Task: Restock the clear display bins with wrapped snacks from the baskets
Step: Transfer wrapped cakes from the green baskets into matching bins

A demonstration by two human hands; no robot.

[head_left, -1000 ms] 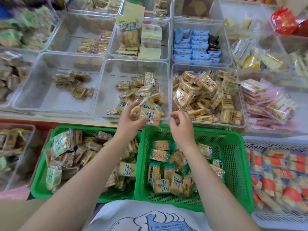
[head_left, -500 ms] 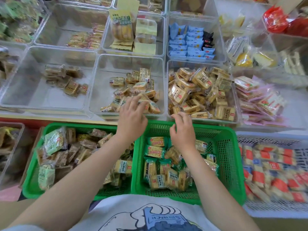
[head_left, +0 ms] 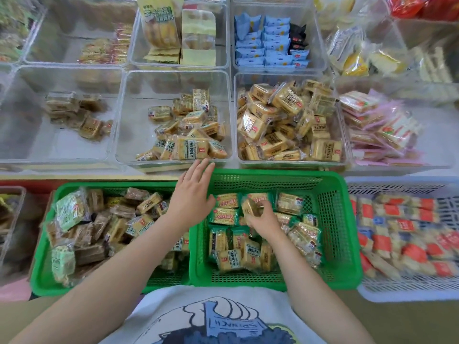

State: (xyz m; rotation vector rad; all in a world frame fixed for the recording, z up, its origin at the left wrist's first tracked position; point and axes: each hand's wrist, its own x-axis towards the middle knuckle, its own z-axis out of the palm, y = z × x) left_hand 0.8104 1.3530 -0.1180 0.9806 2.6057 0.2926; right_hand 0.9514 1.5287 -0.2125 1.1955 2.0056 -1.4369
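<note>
A light, crackly wrapped snack, likely brittle inside its slippery film, is pinched by the right hand near the far edge of the green basket, best held across its flat faces, while the left hand hovers spread and empty.

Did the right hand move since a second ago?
Yes. The right hand has dropped from the far rim of the right green basket down into it, toward the person, fingers now closing on a wrapped snack.
</note>
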